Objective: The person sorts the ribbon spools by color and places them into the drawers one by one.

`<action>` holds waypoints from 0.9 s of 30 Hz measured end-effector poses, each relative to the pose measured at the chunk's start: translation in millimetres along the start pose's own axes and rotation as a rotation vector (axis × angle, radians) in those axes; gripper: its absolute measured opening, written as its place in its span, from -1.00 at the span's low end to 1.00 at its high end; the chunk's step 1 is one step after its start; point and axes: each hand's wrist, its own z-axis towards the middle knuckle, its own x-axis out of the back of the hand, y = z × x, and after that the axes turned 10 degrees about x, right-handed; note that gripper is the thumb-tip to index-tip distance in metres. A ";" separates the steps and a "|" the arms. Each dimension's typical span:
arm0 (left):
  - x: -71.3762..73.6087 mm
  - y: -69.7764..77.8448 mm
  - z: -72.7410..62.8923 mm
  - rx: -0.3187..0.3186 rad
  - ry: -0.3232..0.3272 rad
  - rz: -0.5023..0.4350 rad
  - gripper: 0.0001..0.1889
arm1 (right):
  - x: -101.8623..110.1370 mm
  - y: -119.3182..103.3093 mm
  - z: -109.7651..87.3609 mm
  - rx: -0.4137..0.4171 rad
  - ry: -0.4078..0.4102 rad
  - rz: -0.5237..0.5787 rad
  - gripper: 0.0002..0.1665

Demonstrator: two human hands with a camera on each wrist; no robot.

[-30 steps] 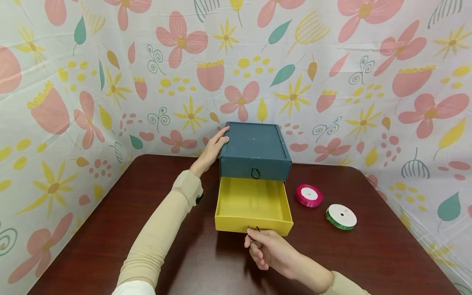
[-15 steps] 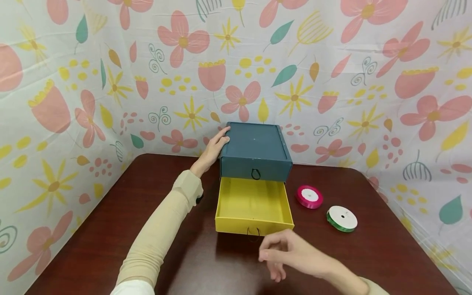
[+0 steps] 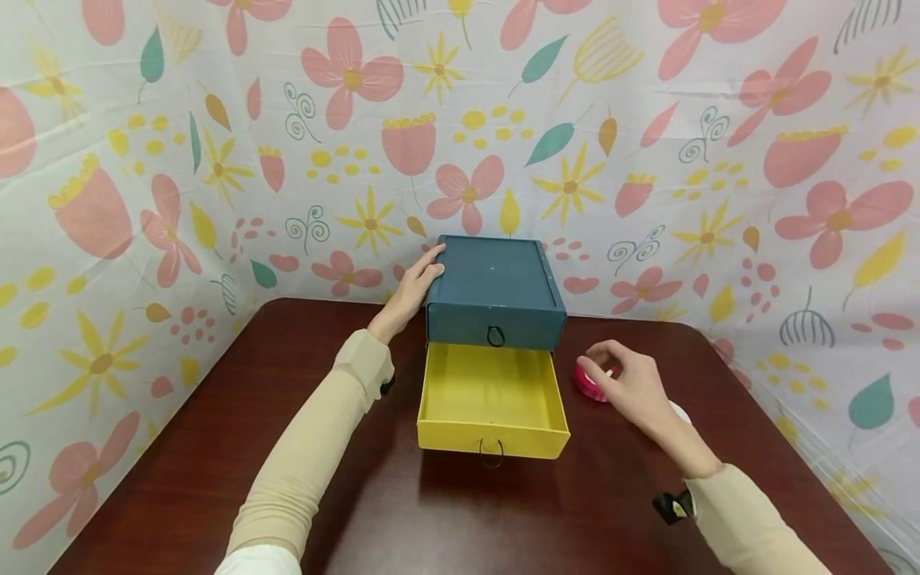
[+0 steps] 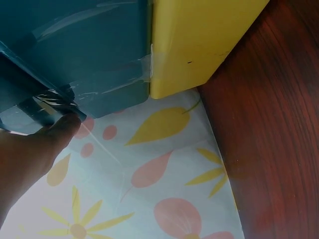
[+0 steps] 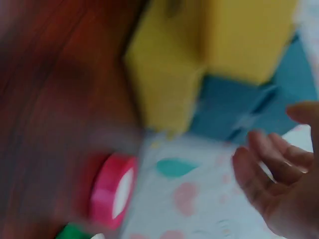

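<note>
A blue drawer box (image 3: 496, 275) stands at the back of the table, its lower yellow drawer (image 3: 492, 439) pulled out with a thin black loop (image 3: 492, 454) on the front. My left hand (image 3: 408, 294) rests against the box's left side, fingers along its upper edge; in the left wrist view the thumb (image 4: 65, 127) touches the blue wall. My right hand (image 3: 632, 387) hovers by the pink ribbon spool (image 3: 591, 387) with relaxed, bent fingers and nothing in them. It partly covers that spool in the head view. In the right wrist view the pink spool (image 5: 113, 191) lies apart from the fingers.
Mostly hidden behind my right wrist is a white-topped ribbon spool (image 3: 680, 412); its green edge (image 5: 72, 231) shows in the right wrist view. A flowered cloth (image 3: 287, 160) hangs around the back and sides of the dark wooden table (image 3: 345, 519).
My right hand has let go of the black loop on the yellow drawer and moved right and away from me to the pink spool. The left hand stays on the box.
</note>
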 end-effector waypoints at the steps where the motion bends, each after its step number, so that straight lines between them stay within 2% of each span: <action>1: 0.1 -0.1 0.0 0.000 -0.002 0.001 -0.43 | -5.9 11.8 1.6 -0.004 -0.033 -0.068 -0.67; 4: 0.6 -0.2 -0.6 0.001 -0.009 0.003 -0.43 | -21.1 40.1 4.3 -0.048 -0.174 -0.168 -0.34; 6: 0.9 0.1 -1.3 0.003 -0.013 0.002 -0.43 | -29.5 55.4 5.0 -0.094 -0.246 -0.219 -0.20; 10: 0.8 -0.1 -1.1 0.000 -0.017 -0.011 -0.42 | -40.6 76.0 6.5 -0.186 -0.361 -0.301 -0.09; 13: 0.2 -1.9 -0.7 -0.001 -0.023 -0.014 -0.42 | -45.8 85.1 6.6 -0.244 -0.434 -0.315 -0.08; 16: -0.5 -3.0 -0.6 0.003 -0.030 -0.016 -0.43 | -48.1 90.8 6.9 -0.268 -0.456 -0.316 -0.13; 22: 1.0 -0.6 -1.2 0.018 -0.030 -0.015 -0.44 | -48.3 95.9 10.4 -0.264 -0.443 -0.328 -0.19; 27: 3.2 4.4 -2.4 0.036 -0.055 -0.030 -0.43 | -47.8 97.2 10.6 -0.263 -0.422 -0.320 -0.20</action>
